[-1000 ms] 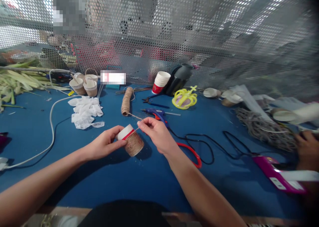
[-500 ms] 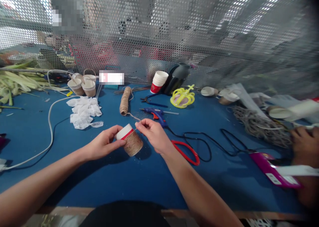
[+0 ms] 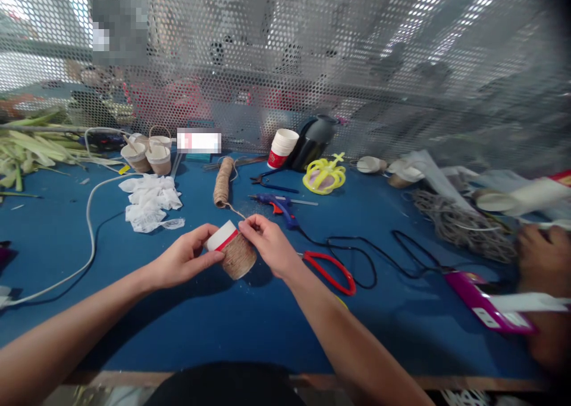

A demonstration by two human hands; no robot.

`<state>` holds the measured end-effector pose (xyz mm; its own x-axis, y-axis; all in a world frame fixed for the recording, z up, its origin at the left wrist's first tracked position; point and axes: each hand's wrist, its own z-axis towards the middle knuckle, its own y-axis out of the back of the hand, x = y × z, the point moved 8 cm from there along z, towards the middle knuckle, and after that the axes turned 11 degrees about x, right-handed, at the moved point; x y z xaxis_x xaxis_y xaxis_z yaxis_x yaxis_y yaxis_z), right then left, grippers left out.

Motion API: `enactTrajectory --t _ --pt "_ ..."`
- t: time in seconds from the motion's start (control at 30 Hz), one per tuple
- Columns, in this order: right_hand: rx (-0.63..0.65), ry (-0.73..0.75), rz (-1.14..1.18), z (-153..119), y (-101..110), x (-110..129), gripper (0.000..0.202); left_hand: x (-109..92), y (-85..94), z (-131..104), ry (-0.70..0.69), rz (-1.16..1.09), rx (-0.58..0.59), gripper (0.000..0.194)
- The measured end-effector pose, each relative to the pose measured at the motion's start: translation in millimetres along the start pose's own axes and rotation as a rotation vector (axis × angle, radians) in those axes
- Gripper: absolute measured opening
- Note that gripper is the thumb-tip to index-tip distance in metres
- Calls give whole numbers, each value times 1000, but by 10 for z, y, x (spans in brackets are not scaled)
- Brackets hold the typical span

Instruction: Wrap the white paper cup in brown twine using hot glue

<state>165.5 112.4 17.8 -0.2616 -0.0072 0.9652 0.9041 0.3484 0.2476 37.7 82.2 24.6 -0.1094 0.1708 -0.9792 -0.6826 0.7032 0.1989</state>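
Left hand (image 3: 178, 260) grips twine-wrapped red-and-white paper cup (image 3: 238, 257), white end toward table (image 3: 250, 329) far-left corner; right hand (image 3: 270, 248), alongside, pinches brown twine (image 3: 235, 211).

The cup (image 3: 239, 257) is banded in white, red and brown; the twine (image 3: 222, 185) is coloured tan, the surface (image 3: 209, 331) blue, the crown (image 3: 325, 174) yellow. The grey screen (image 3: 259, 43) is dotted with holes.

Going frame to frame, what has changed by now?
The right hand has moved left, in toward the cup; its fingers, earlier holding the twine out from the cup, are now close against its wrapped side. Nothing new was visibly grasped or released. The left hand still grips the cup; the spool and glue gun stayed put.
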Motion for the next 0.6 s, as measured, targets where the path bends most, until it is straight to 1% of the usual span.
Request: enactTrajectory --t 0.23,0.3,0.4,0.47,0.53,0.6 --pt "-34 20 -265 3 -42 12 25 33 7 22 17 74 -1 23" --pt "-41 28 -297 13 -37 7 25 38 11 28 22 96 1 25" --pt "-67 50 -300 24 -1 7 25 4 36 38 -15 135 7 32" --pt "-97 75 -306 18 29 27 24 -29 80 42 -54 134 -11 35" --pt "-134 105 -336 2 47 64 23 -48 147 41 -83 93 -58 32" --pt "-166 130 -386 -20 42 105 22 -31 176 47 -70 61 -78 27"
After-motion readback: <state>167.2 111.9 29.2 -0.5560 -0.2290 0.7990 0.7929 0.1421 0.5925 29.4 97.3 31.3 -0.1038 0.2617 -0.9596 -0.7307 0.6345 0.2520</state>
